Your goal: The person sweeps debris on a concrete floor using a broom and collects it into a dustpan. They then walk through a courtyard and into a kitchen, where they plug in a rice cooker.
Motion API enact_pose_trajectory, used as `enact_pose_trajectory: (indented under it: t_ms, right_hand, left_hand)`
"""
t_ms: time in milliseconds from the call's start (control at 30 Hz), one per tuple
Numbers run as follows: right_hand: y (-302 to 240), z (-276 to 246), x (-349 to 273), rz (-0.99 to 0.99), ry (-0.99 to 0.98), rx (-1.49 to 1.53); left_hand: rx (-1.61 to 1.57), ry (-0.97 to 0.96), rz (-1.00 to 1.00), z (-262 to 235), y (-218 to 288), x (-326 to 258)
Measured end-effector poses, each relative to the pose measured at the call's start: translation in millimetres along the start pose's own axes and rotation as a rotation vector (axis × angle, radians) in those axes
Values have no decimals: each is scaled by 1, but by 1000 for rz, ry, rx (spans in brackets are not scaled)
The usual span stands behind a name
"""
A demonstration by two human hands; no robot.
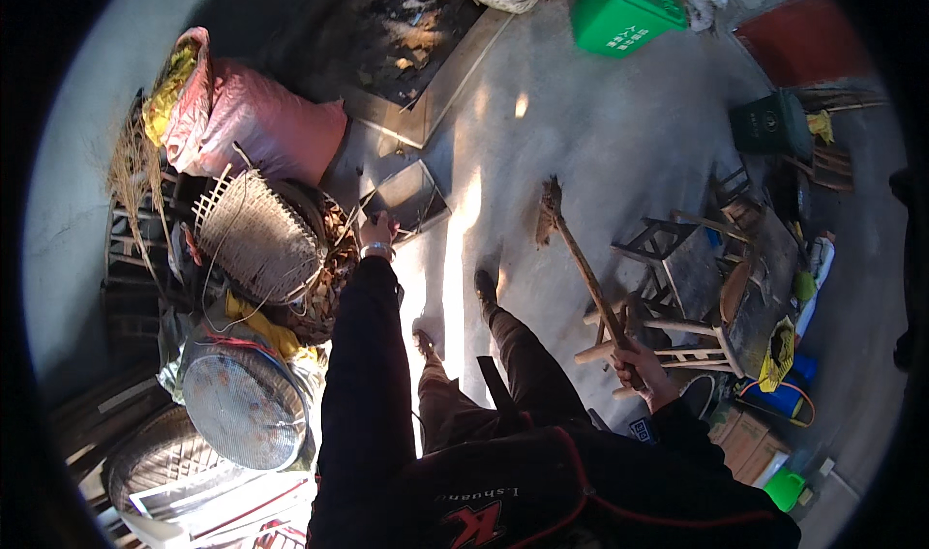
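A grey concrete floor (542,123), streaked with sunlight, spreads through a cluttered room beside a pale wall (77,162). A square pit (455,75) with a pale rim lies at the far side, its inside dark and littered. Near its left corner slumps a pink sack (271,118); a bright green bin (619,17) stands beyond to the right. Wooden stools (682,273) crowd the right side, and a woven basket (259,235) and a round sieve (244,409) fill the left.

The black lens border cuts off the room's edges, and glare washes out the lower left.

A long-handled tool (584,267) slants between the person's feet and the stools, its ragged brown head at the floor. The right hand (644,370) is closed around its handle. The left hand (377,232) has bent fingers at the near-left corner of a box-like pan (411,193); it seems to touch it, but I cannot tell whether it grips.
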State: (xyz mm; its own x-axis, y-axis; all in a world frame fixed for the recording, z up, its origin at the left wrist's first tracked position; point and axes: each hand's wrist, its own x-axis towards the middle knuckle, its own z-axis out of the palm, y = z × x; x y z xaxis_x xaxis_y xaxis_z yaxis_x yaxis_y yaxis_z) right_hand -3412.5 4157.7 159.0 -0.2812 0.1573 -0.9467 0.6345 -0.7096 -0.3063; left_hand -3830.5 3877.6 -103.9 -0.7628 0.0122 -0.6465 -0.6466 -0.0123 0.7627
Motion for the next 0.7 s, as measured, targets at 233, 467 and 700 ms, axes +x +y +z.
enact_pose_trajectory:
  t_ms: [233, 467, 700]
  right_hand:
    - [-44, -5, 36, 57, -96, -10]
    - [-64, -6, 51, -24, -191, 32]
    - [-121, 61, 41, -295, -299, -197]
  left_hand:
    - [98, 103, 91, 3, 5, 53]
    - [738, 181, 111, -11, 10, 58]
    - [955, 133, 164, -22, -45, 2]
